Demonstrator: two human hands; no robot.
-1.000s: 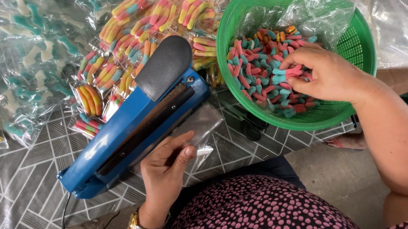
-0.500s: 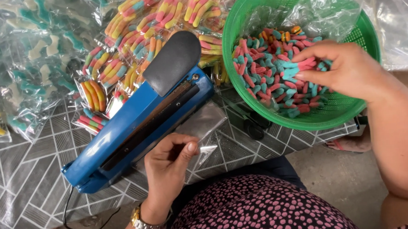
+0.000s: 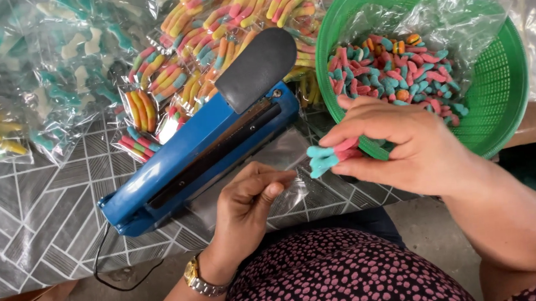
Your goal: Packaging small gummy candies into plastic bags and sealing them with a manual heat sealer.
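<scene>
Moved: your right hand (image 3: pixel 399 144), out of the basket (image 3: pixel 496 90), pinching gummy worms (image 3: pixel 331 155) beside the bag (image 3: pixel 283 190) your left hand (image 3: pixel 246 202) grips. Step: filling. Next: mouth held open.

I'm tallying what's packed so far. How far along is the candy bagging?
Done: many filled bags of gummy worms lie piled behind the blue heat sealer. In hand: the right hand pinches a few pink-and-teal worms, and the left hand holds a small clear bag. Left: the green basket holds plenty of loose worms.
</scene>
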